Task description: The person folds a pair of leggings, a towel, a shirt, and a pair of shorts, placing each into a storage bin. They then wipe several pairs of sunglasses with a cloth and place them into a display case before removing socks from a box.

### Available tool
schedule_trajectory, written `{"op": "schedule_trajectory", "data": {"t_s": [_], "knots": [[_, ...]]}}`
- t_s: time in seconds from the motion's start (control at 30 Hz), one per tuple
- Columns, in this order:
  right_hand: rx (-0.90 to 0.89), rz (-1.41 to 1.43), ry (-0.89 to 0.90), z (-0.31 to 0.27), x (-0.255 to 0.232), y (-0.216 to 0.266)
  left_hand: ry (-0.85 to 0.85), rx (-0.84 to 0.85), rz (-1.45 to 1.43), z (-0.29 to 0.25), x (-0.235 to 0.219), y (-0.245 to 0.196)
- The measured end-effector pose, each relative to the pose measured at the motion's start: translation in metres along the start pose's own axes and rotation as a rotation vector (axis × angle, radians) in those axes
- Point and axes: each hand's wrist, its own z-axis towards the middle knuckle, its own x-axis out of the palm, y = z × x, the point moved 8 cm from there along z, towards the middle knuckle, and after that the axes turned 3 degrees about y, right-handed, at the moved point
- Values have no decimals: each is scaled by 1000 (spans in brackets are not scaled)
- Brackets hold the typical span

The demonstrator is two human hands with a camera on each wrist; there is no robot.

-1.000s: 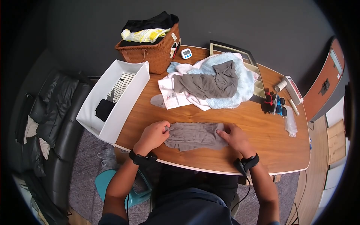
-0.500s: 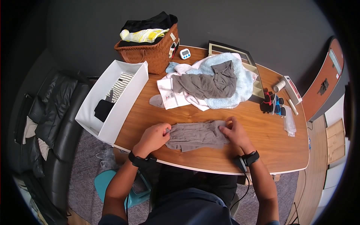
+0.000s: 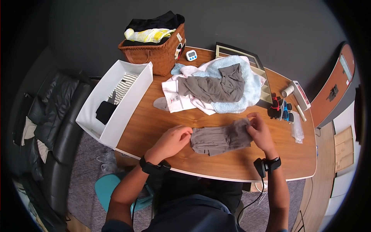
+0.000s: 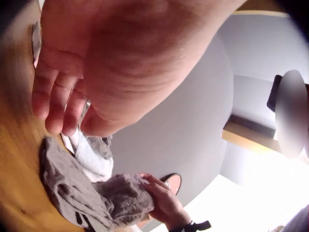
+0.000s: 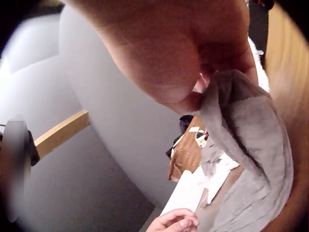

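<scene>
Your right hand (image 3: 262,134) pinches the raised right end of the grey cloth (image 3: 216,140) on the wooden table (image 3: 295,160); your left hand (image 3: 170,142), loosely bent near the left edge, seems empty. Apparently mid-fold, you next need that end laid flat.

The person wears a dark navy top (image 3: 193,212) with short sleeves (image 3: 117,226) and black trousers (image 3: 201,186), seen below the bench's (image 3: 288,158) near edge. Each wrist has a black strap (image 3: 274,164) bearing a small dark block (image 3: 260,168). A thin black cable (image 3: 252,202) curves from the right block; another shows beside the left forearm (image 3: 124,189).
</scene>
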Motion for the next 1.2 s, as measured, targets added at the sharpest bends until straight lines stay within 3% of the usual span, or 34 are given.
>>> {"op": "schedule_trajectory", "data": {"t_s": [0.1,0.2,0.3,0.33,0.37,0.47,0.57,0.63,0.7,0.77,0.8,0.9,1.0,1.07,1.1,1.17,1.2], "knots": [[-78,-26,65,3,31,28,102,-6,-118,11,19,6],[-143,98,314,-2,86,47,117,-117,-303,17,26,26],[-148,90,169,10,72,15,64,-149,-263,13,15,34],[-91,-33,105,16,60,-2,66,-148,-212,11,12,34],[-91,-34,112,15,57,-3,72,-144,-162,10,12,32],[153,-485,128,3,51,-21,83,-189,-41,15,17,24],[200,-455,243,1,76,-23,40,-163,125,21,23,11],[129,-507,211,4,83,-17,-18,-120,159,23,31,17],[72,-412,271,11,95,-20,8,-94,244,24,34,16],[-106,8,246,17,107,-35,-24,-34,153,21,29,21],[-75,248,231,12,112,-16,-32,-16,124,19,23,19],[-50,198,260,7,119,5,-125,196,110,19,-3,-10],[-120,119,325,2,128,46,24,158,-66,20,-19,-33],[-155,268,372,-2,137,76,167,156,-299,19,-20,-39],[-166,267,383,-1,140,83,152,154,-292,18,-28,-39],[-191,339,383,1,143,94,341,58,-332,12,-29,-35],[-197,340,390,4,146,94,333,55,-327,7,-37,-36]]}}
